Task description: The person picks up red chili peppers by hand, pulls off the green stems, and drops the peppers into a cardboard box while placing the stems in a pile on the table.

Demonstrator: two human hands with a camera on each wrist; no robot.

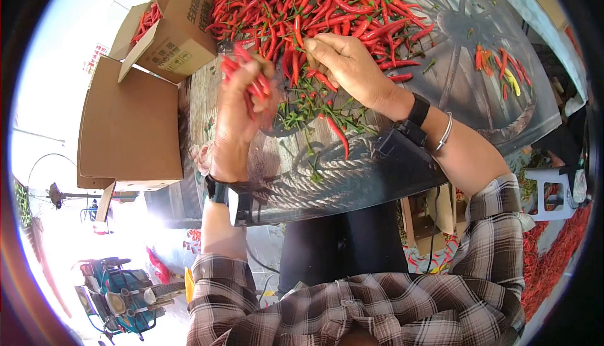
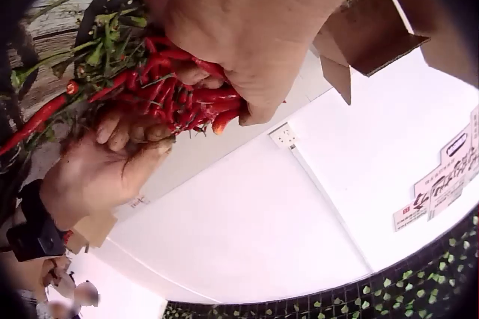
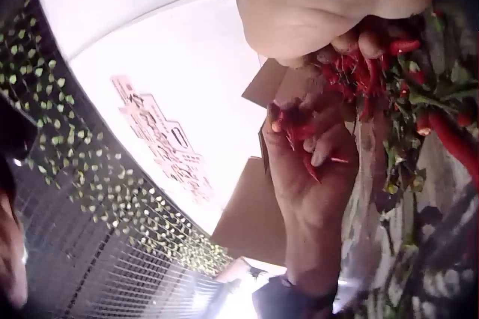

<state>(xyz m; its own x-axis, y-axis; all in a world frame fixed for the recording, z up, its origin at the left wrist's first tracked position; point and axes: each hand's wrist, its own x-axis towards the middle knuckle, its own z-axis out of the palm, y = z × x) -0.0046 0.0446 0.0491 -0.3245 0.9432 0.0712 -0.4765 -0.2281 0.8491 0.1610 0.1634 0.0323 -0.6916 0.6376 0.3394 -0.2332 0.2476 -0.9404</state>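
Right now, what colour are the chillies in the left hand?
Red chillies, clearest in the head view.

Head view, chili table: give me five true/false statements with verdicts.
1. The left hand grips a bunch of red chilies. True.
2. The right hand lies flat and idle. False: its curled fingers pinch chilies at the edge of the pile.
3. An open cardboard box stands left of the pile. True.
4. The small heap on the right is all green. False: it is red and orange with one yellow.
5. The sleeves are plain white. False: they are plaid.
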